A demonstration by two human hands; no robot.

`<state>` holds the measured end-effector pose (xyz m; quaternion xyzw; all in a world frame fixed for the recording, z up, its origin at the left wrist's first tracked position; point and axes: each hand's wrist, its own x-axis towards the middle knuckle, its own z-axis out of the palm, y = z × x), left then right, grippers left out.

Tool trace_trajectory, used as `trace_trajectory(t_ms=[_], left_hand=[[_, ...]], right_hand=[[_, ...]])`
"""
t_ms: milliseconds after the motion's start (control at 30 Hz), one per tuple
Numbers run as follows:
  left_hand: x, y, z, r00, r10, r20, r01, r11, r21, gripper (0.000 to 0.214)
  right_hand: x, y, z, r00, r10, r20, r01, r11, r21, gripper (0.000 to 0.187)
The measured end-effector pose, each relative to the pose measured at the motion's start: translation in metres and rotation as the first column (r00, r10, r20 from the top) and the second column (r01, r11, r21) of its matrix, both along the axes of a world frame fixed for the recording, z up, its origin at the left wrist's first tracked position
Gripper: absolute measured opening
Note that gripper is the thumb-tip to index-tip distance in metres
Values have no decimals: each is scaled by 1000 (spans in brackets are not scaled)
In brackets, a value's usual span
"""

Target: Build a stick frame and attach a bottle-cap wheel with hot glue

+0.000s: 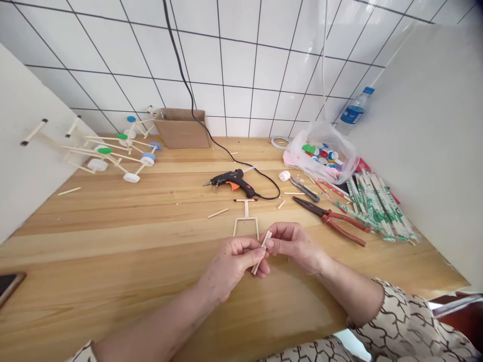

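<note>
Both hands meet over the front middle of a wooden table (113,251). My left hand (232,264) is closed, pinching a short wooden stick (261,252) that runs slantwise between the fingers. My right hand (292,244) is closed too, gripping the upper end of the same stick. Just beyond the hands lies a small glued stick frame (246,217), flat on the table and untouched. Farther back rests a black hot glue gun (234,181) with an orange trigger, its cable running up the tiled wall.
Red-handled pliers (332,218) and a bundle of wrapped chopsticks (373,203) lie right. A plastic bag of bottle caps (320,156), a water bottle (354,109), a cardboard box (181,128), stick-and-cap models (113,151) back left, a phone (9,285) at the left edge.
</note>
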<state>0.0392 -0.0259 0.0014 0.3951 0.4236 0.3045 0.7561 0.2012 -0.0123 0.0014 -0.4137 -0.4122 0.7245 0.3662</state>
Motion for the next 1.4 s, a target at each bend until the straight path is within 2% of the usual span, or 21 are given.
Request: trace_trajectory(t_ms=[133, 300, 533, 833, 1033, 1267, 1400], left_hand=[[1, -2, 0, 997, -5, -74, 7, 1000, 28, 18], [1, -2, -1, 987, -20, -161, 28, 998, 49, 18], [1, -2, -1, 979, -42, -200, 58, 996, 72, 20], [4, -5, 2, 962, -68, -266, 100, 989, 108, 21], [3, -5, -3, 953, -29, -302, 83, 982, 169, 18], [4, -7, -4, 948, -30, -316, 102, 971, 214, 21], [3, -8, -4, 945, -29, -327, 107, 969, 222, 22]], right_hand=[[-4, 0, -2, 998, -43, 46, 42, 999, 14, 23], [-4, 1, -2, 996, -35, 82, 34, 999, 7, 24], [-2, 2, -2, 994, -38, 98, 36, 999, 21, 24], [3, 3, -5, 986, -12, 169, -6, 994, 105, 25], [2, -1, -4, 971, 15, 239, -51, 988, 146, 30], [2, -5, -4, 886, -34, 462, -138, 933, 333, 31], [2, -4, -3, 881, -21, 472, -156, 930, 333, 34]])
